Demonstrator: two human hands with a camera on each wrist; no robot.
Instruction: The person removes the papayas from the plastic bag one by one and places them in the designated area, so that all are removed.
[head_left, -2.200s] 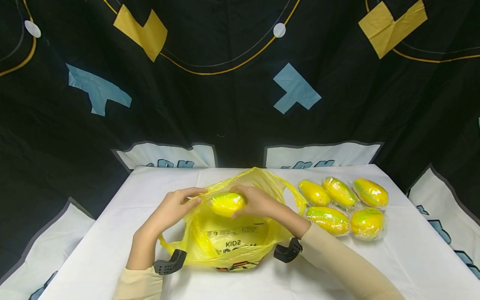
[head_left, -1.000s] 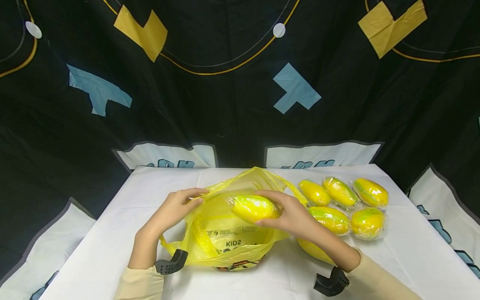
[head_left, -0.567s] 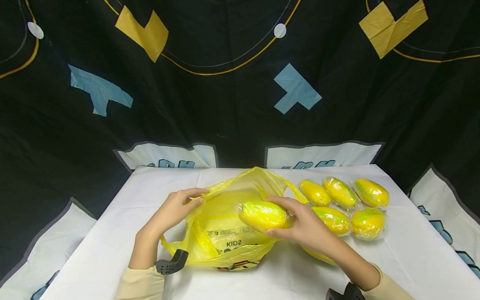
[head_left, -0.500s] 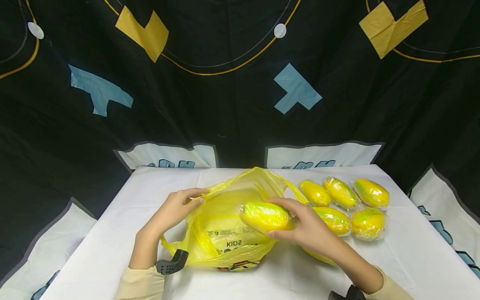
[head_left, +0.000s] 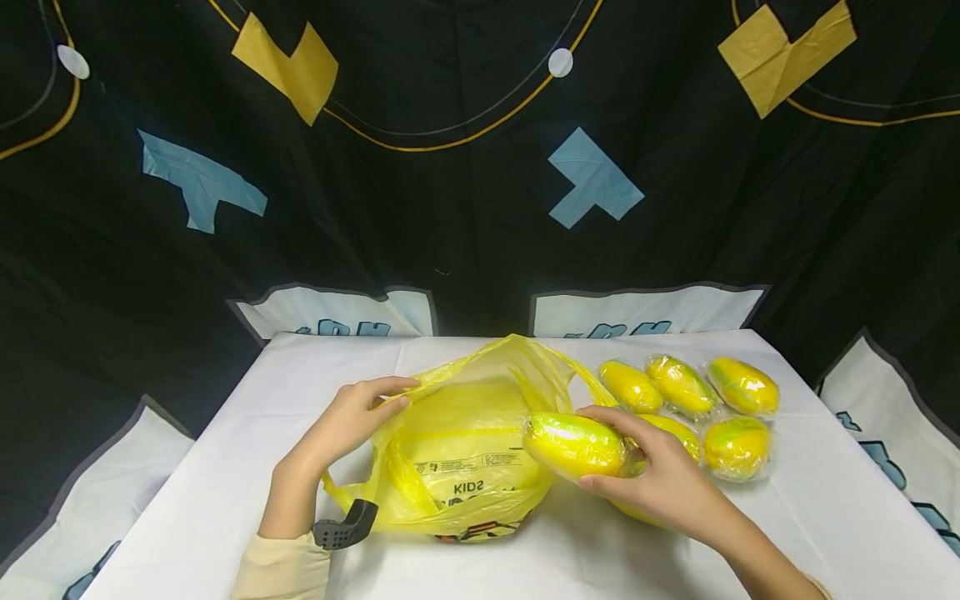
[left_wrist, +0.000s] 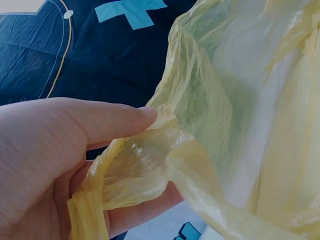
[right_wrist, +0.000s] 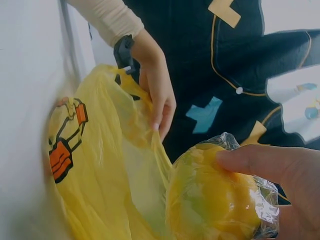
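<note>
A yellow plastic bag [head_left: 480, 467] stands on the table with its mouth spread. My left hand [head_left: 352, 417] pinches its rim at the left; in the left wrist view the thumb lies on the thin film. My right hand [head_left: 660, 467] grips a yellow-green mango [head_left: 573, 444] in clear wrap, above the bag's right edge. The right wrist view shows the thumb across that mango [right_wrist: 210, 195], the other fingers mostly hidden. Below this hand another mango [head_left: 637, 512] is largely covered.
Several more wrapped mangoes [head_left: 678, 385] lie grouped at the table's right, one partly behind the right hand. White cloth covers the table [head_left: 247, 442]. A dark patterned curtain [head_left: 480, 242] hangs behind it.
My right hand has carried the mango from over the bag's mouth rightward and nearer to me, to the bag's right edge. The left hand has stayed at the rim.
</note>
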